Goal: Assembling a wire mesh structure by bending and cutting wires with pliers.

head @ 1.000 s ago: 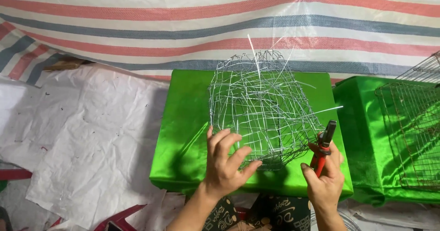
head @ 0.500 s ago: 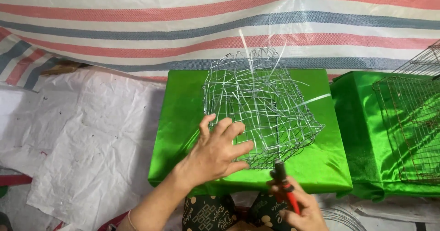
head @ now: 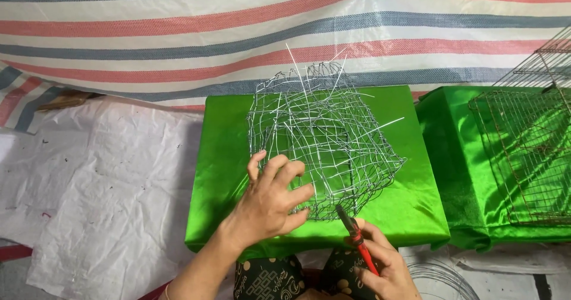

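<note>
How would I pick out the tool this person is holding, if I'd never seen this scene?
Find the bright green table in the middle, with a tangled wire basket on it. At its near edge the right hand grips the pliers. They are the only red-handled thing there, dark jaws pointing up at the basket's bottom.

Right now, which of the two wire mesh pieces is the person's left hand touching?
The left hand rests on the shiny, crumpled wire basket on the middle green-covered table. The other, a darker, rusty flat-gridded wire cage, stands untouched at the far right.

No packages, labels, signs or screens.
Nothing of that kind shows anywhere in this view from the head camera.
</note>
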